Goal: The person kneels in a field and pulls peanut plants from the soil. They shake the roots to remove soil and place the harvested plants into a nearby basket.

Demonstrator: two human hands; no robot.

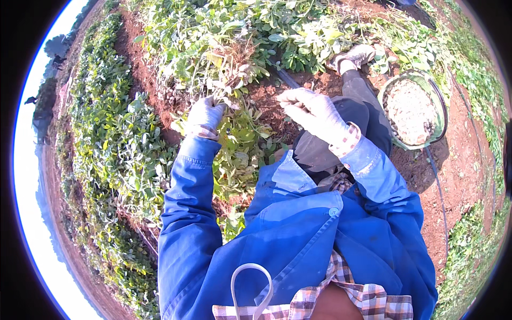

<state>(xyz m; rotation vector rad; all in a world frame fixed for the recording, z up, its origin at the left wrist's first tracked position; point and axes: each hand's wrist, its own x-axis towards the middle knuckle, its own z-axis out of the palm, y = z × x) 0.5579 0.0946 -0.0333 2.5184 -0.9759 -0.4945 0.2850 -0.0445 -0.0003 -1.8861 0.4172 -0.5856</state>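
My left hand point(206, 114), in a pale glove, is closed around the stems of an uprooted plant that looks like a peanut plant point(240, 140). Its leaves hang on the near side of the hand. Roots and pale pods point(236, 76) show just beyond the fingers. My right hand point(312, 110), gloved too, is raised above the soil near my bent knee, apart from the plant. Its fingers are bent towards the thumb; whether anything small lies between them is hidden. To the right stands a light green bucket point(435, 86) filled with peanut pods point(412, 108).
Pulled plants point(296, 24) lie heaped ahead. A row of leafy plants point(132, 148) runs along the left. A dark hose point(438, 184) crosses the reddish soil point(460, 160) near the bucket. My shoe point(358, 56) rests beside the heap.
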